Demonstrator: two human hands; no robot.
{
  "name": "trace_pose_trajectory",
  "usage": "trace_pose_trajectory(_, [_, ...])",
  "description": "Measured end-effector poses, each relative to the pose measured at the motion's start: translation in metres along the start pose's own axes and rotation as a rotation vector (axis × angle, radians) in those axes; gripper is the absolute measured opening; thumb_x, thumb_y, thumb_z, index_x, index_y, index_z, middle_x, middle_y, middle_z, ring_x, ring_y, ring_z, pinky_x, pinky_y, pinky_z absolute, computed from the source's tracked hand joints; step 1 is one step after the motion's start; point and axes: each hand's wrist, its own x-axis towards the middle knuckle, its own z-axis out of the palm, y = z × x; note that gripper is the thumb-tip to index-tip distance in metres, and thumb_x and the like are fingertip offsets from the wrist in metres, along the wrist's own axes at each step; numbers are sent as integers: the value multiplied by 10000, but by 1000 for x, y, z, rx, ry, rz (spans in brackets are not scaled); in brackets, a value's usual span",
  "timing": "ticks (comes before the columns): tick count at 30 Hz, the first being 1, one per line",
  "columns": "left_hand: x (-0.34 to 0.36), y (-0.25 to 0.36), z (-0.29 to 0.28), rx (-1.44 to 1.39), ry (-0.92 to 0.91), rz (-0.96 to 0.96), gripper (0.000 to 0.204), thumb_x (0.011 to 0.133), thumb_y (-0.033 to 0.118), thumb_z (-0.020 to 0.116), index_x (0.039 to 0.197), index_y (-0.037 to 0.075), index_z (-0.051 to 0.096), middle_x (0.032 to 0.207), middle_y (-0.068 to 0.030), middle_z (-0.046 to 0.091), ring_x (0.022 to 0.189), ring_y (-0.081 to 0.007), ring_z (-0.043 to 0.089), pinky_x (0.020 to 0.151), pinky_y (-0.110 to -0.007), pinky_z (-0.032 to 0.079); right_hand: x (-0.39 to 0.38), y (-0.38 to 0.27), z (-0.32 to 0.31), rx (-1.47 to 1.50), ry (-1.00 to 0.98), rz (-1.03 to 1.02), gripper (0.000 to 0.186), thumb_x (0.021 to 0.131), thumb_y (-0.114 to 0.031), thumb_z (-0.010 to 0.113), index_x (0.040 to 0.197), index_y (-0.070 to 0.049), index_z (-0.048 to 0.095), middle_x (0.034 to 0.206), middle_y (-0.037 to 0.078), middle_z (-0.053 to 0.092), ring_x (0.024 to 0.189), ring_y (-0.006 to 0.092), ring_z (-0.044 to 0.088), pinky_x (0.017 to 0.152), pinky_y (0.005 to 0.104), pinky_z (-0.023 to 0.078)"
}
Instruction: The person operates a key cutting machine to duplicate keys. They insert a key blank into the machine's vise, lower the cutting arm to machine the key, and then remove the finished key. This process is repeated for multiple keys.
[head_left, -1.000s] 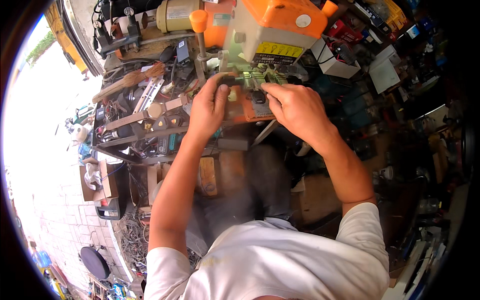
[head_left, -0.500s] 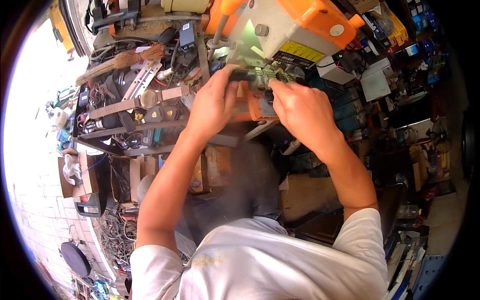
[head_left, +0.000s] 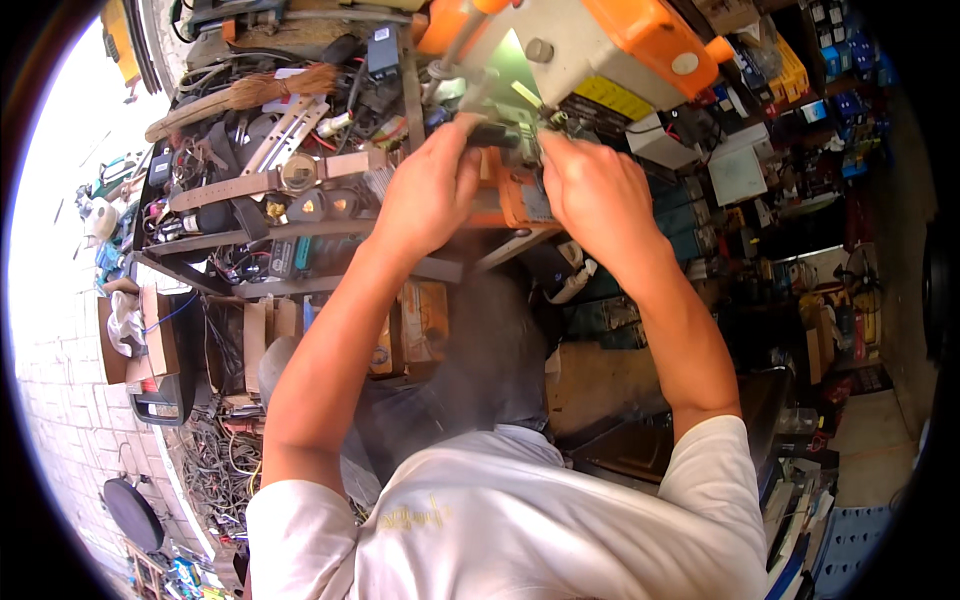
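Hands meet under the orange-and-grey machine [head_left: 590, 50]: left hand [head_left: 432, 190] curls closed around a small black part [head_left: 497, 134], while right hand [head_left: 590, 190] pinches at its end. Part looks rigid, light and fiddly, best gripped along its body over the cluttered desk [head_left: 300, 250].

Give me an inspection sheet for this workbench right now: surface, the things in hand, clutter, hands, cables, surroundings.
Surface: workbench crowded, little bare area showing.
Job's things: orange and grey power tool raised at the bench; small black part between both hands.
Clutter: hand brush, leather strap, metal rails and small tools at the left.
Hands: left hand and right hand both closed around the black part, close together.
Cables: tangled wires on the ground below the bench.
Surroundings: cardboard boxes under the bench, shelves of stock at the right, paved ground at the left.
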Motion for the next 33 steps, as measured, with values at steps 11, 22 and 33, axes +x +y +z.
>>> trace_pose_trajectory(11, [-1,4,-2,-13,-16,-40,339,978,104,568,1312,62,526,1186,-217,654,1056,-462,628,850,-503,531,-18,-8,-19,256,49,182,224,952,-126,611,1129,-14,691,829,223,709,776,432,689,693,497,553])
trace_pose_trajectory(22, [1,4,-5,-38,-13,9,362,963,93,568,1317,45,512,1164,-228,654,1030,-468,630,842,-504,532,-13,-24,-15,223,-52,354,254,951,-162,586,1100,-2,717,817,271,690,794,467,680,738,532,545])
trace_pose_trajectory(33, [0,4,-10,-60,-58,-53,382,957,91,560,1333,46,515,1183,-232,654,1049,-462,634,865,-501,531,0,-20,-5,242,-21,329,243,959,-176,567,1026,15,702,823,280,686,819,478,670,767,551,539])
